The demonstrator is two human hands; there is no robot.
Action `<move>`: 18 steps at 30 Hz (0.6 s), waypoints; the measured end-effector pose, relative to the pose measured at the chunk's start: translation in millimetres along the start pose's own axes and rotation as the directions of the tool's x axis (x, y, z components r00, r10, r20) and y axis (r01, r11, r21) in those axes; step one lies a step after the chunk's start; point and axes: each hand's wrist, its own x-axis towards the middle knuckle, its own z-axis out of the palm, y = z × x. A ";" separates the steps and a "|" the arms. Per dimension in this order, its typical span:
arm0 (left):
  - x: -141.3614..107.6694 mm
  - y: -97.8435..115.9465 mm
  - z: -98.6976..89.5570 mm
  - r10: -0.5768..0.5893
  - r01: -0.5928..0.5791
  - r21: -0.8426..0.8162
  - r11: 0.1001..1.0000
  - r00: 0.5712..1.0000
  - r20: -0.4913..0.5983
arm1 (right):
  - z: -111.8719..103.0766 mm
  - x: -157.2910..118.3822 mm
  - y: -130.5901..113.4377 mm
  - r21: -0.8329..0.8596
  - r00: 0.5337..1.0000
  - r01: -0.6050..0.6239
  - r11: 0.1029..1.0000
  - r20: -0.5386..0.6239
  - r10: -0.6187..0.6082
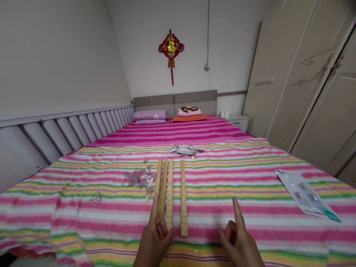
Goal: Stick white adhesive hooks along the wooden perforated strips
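Left hand (155, 239) and right hand (237, 239) come foremost, forefingers stretched forward, other fingers curled, neither grasping anything I can see; whether the left fingertip touches wood, I cannot tell. Beneath spreads a striped bed (219, 181). Four wooden strips (170, 193) lie on it, three close together by the left hand, one apart between the hands, probably side by side for easy reach. Their long axes run forward, away from the hands. Beyond the right hand, further right, lies a plastic pack (307, 196); ahead-left of the left hand, small loose pieces (140, 178).
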 end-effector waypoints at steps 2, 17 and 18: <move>-1.1 -0.2 -0.8 -0.002 0.002 -0.012 1.000 1.000 0.006 | 0.4 -0.6 -1.9 0.000 1.000 0.003 1.000 0.004 -0.003; -11.1 -9.2 -5.3 -0.029 0.028 -0.039 0.999 1.000 -0.012 | 3.6 -14.2 9.5 -0.045 0.999 0.007 0.999 0.036 -0.006; -11.8 -10.2 -5.3 -0.036 0.035 -0.038 0.999 0.999 -0.014 | 4.4 -15.1 10.1 -0.055 0.999 0.006 0.998 0.040 -0.004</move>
